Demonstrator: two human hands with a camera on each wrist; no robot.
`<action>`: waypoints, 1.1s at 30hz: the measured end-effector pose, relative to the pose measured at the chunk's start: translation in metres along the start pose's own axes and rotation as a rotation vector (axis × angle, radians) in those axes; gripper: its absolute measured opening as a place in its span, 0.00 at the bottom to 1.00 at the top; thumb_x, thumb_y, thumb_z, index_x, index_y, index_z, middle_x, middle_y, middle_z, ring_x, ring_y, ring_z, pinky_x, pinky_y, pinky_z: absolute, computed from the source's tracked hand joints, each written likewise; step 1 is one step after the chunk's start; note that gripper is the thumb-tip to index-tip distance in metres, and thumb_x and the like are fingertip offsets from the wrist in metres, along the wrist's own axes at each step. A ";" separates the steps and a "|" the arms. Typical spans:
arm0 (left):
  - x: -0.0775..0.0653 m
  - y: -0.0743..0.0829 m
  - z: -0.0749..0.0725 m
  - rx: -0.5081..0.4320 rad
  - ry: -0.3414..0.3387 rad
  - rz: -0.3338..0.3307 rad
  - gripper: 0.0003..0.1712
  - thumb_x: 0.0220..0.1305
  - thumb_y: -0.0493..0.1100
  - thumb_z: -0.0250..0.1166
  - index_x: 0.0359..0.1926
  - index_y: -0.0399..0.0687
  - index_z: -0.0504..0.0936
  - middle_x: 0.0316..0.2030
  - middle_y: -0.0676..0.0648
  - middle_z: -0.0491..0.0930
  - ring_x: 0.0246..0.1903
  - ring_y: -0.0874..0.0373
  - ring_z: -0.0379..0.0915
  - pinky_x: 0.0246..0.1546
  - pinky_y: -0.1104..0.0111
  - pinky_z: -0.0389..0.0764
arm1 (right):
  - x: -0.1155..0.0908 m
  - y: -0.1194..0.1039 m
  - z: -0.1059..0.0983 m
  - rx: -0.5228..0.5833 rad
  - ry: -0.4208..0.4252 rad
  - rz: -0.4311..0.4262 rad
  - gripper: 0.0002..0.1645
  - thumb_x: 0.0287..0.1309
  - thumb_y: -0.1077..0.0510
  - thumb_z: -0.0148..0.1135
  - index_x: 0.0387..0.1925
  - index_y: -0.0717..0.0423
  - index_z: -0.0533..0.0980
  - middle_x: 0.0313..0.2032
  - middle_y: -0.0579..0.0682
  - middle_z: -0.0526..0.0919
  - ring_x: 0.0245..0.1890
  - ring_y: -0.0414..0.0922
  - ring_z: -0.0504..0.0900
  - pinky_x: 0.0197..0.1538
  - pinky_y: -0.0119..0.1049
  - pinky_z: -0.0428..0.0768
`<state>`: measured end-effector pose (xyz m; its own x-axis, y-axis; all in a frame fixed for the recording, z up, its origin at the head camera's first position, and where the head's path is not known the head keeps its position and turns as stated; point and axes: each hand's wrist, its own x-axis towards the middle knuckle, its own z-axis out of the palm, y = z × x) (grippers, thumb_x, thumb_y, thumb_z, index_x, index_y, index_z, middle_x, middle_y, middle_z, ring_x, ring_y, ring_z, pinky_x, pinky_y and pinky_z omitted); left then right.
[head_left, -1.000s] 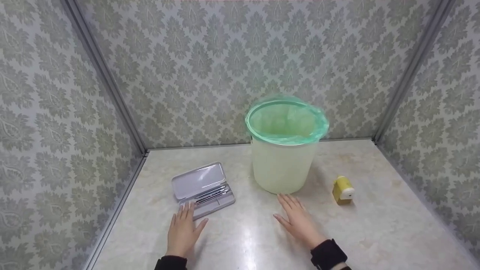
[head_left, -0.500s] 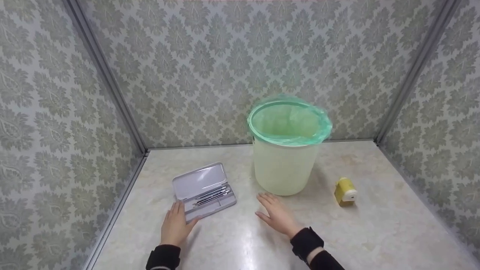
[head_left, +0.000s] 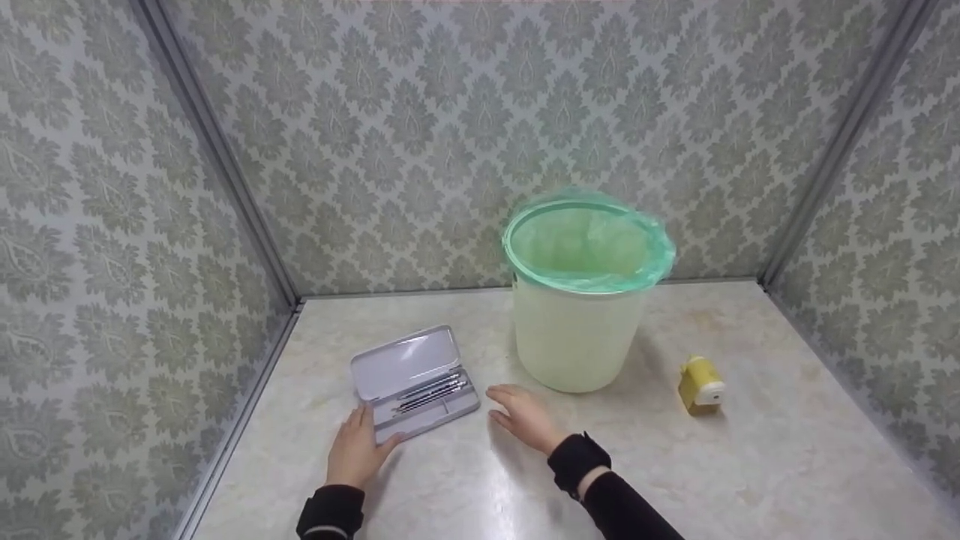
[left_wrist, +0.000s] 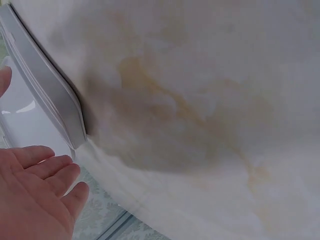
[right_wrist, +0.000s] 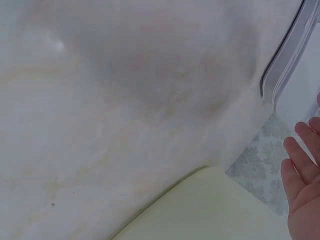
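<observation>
A grey pencil case [head_left: 409, 365] lies with its lid folded back on the table, left of centre. Several pencils [head_left: 431, 394] lie side by side in its tray. At its left end is my left hand [head_left: 354, 450], the fingers along the left edge and the thumb at the front edge. The left wrist view shows that hand [left_wrist: 35, 195] with fairly straight fingers beside the case [left_wrist: 45, 85]. My right hand [head_left: 529, 420] hovers just right of the case's right end, holding nothing, fingers extended towards it. In the right wrist view its fingers [right_wrist: 300, 155] look loosely straight.
Behind my right hand stands a tall pale bin [head_left: 577, 337] lined with a green bag [head_left: 645, 255]. To its right is a small yellow pencil sharpener [head_left: 701, 382] with a white front. Patterned walls [head_left: 480, 150] enclose the table [head_left: 712, 480] at the back and sides.
My right hand has moved left from in front of the bin to near the case's right end. The left hand has shifted from over the case's front-left corner to its left edge.
</observation>
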<state>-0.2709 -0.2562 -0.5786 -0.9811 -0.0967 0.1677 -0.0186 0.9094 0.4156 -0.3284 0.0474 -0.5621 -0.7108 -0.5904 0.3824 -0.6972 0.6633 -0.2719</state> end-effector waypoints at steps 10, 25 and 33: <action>0.004 -0.003 0.004 -0.023 -0.056 -0.037 0.50 0.64 0.56 0.70 0.70 0.21 0.62 0.70 0.21 0.63 0.70 0.26 0.62 0.72 0.41 0.64 | 0.011 -0.010 0.014 0.014 -0.036 0.012 0.19 0.65 0.60 0.66 0.56 0.63 0.80 0.54 0.58 0.87 0.56 0.54 0.86 0.62 0.46 0.82; 0.013 -0.023 0.007 -0.116 -0.037 0.011 0.54 0.57 0.51 0.76 0.72 0.22 0.61 0.71 0.24 0.65 0.71 0.28 0.63 0.73 0.43 0.65 | 0.017 -0.015 0.014 0.027 -0.056 0.016 0.18 0.65 0.60 0.65 0.55 0.62 0.81 0.53 0.58 0.88 0.55 0.54 0.86 0.61 0.46 0.82; 0.018 -0.024 0.009 -0.147 -0.061 -0.036 0.53 0.56 0.52 0.77 0.72 0.27 0.63 0.69 0.27 0.69 0.70 0.31 0.66 0.72 0.44 0.67 | 0.026 -0.021 0.017 0.053 -0.070 0.044 0.17 0.64 0.60 0.67 0.53 0.60 0.82 0.50 0.56 0.89 0.51 0.52 0.88 0.56 0.45 0.84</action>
<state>-0.2894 -0.2758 -0.5935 -0.9902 -0.0992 0.0980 -0.0296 0.8365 0.5472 -0.3339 0.0109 -0.5614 -0.7444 -0.5932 0.3065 -0.6677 0.6653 -0.3340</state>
